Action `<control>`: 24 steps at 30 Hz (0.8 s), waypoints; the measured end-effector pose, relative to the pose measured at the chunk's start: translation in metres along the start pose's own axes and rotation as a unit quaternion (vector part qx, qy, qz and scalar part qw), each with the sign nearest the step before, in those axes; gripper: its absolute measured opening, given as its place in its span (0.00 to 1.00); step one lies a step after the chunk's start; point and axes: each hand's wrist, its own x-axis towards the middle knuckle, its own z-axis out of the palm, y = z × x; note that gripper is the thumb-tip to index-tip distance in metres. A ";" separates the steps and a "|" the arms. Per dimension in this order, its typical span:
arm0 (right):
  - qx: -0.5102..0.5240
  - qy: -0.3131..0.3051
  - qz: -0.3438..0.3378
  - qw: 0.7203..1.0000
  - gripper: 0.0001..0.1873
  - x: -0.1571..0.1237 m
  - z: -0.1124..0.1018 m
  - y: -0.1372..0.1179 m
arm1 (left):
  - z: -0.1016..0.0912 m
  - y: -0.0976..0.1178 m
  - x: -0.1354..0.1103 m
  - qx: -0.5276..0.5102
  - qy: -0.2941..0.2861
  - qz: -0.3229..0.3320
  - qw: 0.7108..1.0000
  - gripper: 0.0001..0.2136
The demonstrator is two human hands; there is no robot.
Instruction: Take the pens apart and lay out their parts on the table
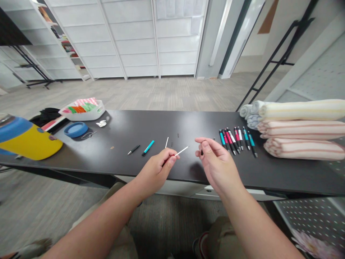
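Observation:
My left hand (159, 167) is closed in a pinch on a thin white pen refill (182, 150) that points up and to the right, above the black table (129, 158). My right hand (215, 160) hovers just to the right of it, fingers curled, thumb and forefinger pinching a small dark part (202, 152) that I cannot make out. On the table in front lie a teal pen barrel (148, 148), a black pen tip piece (134, 149) and another white refill (166, 142). A row of several assembled pens (237, 139) lies to the right.
Rolled striped towels (299, 127) are stacked at the table's right end. At the left are a white basket of coloured items (83, 109), a blue round lid (76, 129), a crumpled white scrap (101, 123) and a yellow and blue object (27, 140). White cabinets stand behind.

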 end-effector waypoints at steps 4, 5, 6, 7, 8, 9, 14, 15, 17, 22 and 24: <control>0.098 0.037 0.014 0.994 0.14 -0.001 -0.001 -0.003 | 0.000 -0.001 0.000 0.024 -0.016 0.026 0.999 0.12; 0.096 0.048 0.008 0.994 0.14 -0.001 -0.001 -0.004 | 0.000 -0.001 0.000 0.028 -0.018 0.025 0.999 0.13; 0.090 0.060 0.001 0.994 0.15 -0.001 -0.001 -0.004 | 0.000 -0.001 0.000 0.031 -0.020 0.023 0.999 0.13; 0.084 0.069 -0.005 0.994 0.15 -0.001 -0.001 -0.004 | 0.001 -0.002 0.000 0.033 -0.020 0.021 0.999 0.13; 0.080 0.076 -0.010 0.994 0.16 -0.002 -0.001 -0.003 | 0.001 -0.002 0.000 0.034 -0.020 0.021 0.999 0.13; 0.076 0.081 -0.014 0.994 0.16 -0.002 -0.001 -0.003 | 0.001 -0.002 0.000 0.035 -0.021 0.020 0.999 0.13; 0.059 0.081 -0.021 0.995 0.15 -0.003 -0.002 -0.001 | 0.001 -0.002 0.001 0.037 -0.026 0.026 0.999 0.13; 0.059 0.081 -0.021 0.995 0.15 -0.003 -0.002 0.000 | 0.001 -0.002 0.001 0.038 -0.027 0.027 0.999 0.13; 0.061 0.078 -0.019 0.995 0.14 -0.004 -0.003 0.002 | 0.000 -0.003 0.001 0.040 -0.028 0.026 0.998 0.13; 0.035 0.048 -0.028 0.998 0.12 -0.005 -0.003 0.001 | 0.000 -0.001 0.000 0.046 -0.026 0.035 0.998 0.13; -0.002 0.029 -0.032 0.999 0.11 -0.005 -0.003 -0.002 | -0.001 -0.001 0.000 0.049 -0.028 0.044 0.997 0.13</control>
